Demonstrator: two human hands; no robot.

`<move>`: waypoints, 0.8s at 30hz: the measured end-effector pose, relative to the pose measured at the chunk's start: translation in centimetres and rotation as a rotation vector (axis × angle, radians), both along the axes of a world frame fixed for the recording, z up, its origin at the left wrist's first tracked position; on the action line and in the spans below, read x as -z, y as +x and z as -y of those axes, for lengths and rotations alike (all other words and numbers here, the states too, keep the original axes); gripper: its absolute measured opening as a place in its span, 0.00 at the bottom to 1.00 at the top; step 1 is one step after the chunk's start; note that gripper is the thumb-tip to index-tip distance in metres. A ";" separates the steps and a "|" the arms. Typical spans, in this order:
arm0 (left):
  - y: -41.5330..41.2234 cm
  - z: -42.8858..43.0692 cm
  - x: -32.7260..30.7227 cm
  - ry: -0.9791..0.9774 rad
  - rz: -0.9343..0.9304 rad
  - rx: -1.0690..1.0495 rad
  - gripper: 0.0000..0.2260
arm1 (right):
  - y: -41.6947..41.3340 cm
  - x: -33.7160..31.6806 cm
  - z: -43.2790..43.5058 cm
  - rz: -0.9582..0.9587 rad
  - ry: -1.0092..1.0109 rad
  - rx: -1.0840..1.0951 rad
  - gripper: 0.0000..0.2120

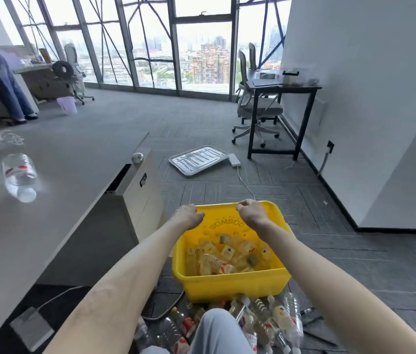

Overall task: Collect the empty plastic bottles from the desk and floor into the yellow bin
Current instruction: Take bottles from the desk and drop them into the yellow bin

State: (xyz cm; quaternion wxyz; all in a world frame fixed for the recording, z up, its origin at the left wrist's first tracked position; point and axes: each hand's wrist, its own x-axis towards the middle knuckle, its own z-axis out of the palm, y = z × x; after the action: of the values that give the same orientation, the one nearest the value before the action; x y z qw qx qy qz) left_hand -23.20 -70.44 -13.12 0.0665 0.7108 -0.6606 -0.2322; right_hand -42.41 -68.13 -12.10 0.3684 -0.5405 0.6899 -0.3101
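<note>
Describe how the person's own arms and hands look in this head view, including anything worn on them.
Both arms are bare from the bottom edge of the frame to the fingers: no sleeves, gloves, watch, bracelets or rings show on the left hand or the right hand. The only clothing visible is light blue-grey fabric over a knee between the forearms.

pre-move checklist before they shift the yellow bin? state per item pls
1. Left hand on the far rim of the bin: ok.
2. Right hand on the same rim: ok.
3. Bin already holds bottles: ok.
4. Floor bottles by the near wall collected: not ok.
5. Desk bottles collected: not ok.
6. Cable free of the bin: cannot tell.
</note>
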 end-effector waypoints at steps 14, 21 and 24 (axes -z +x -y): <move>15.7 -12.6 -9.1 -0.234 -0.002 -0.270 0.17 | 17.8 -6.0 -5.9 -0.183 -0.216 -0.458 0.19; 25.6 -20.8 -12.8 -0.384 -0.019 -0.485 0.14 | 29.1 -8.9 -10.1 -0.187 -0.308 -0.648 0.17; 29.9 -24.7 -13.1 -0.398 0.016 -0.578 0.14 | 33.9 -9.9 -11.7 -0.181 -0.353 -0.724 0.18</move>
State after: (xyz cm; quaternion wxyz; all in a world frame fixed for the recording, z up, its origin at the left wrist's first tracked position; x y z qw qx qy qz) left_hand 6.71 -45.77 0.01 0.2614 0.8435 -0.4647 -0.0648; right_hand -8.51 -56.41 -2.16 0.2929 -0.8285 0.4208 -0.2252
